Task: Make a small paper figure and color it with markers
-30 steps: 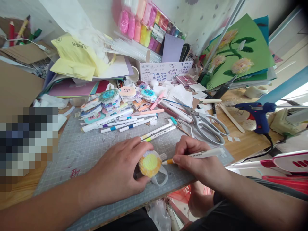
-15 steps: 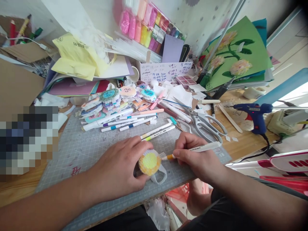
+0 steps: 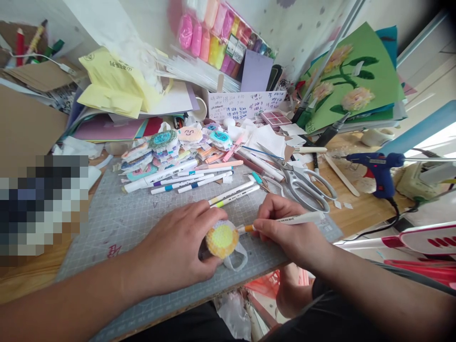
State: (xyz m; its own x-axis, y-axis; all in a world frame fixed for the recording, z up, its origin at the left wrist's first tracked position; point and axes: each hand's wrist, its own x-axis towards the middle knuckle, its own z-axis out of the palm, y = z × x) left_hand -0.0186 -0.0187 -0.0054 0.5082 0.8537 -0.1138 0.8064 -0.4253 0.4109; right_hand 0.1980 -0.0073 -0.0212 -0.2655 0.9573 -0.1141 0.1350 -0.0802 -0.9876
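Note:
My left hand (image 3: 185, 242) is closed around a small round textured piece (image 3: 222, 239), yellow in the middle with an orange and pale lilac border. A translucent whitish strip (image 3: 238, 259) loops out beneath it. In my right hand (image 3: 285, 230) a white marker pen (image 3: 299, 218) with an orange band is pinched like a writing tool. Its tip meets or nearly meets the right edge of the piece; exact contact I cannot tell. Both hands are over the grey cutting mat (image 3: 142, 285). Two capped markers (image 3: 233, 194) lie just beyond the left hand's fingers.
Several markers (image 3: 185, 178) and a pile of similar decorated pieces (image 3: 164, 140) lie behind the hands. Metal scissors (image 3: 306, 185) rest open at right, with a blue glue gun (image 3: 379, 168) further right. A handwritten white box (image 3: 245, 105) stands at the back.
The right hand and marker have shifted slightly left, bringing the tip closer against the piece's right edge. The left hand keeps its hold almost unmoved.

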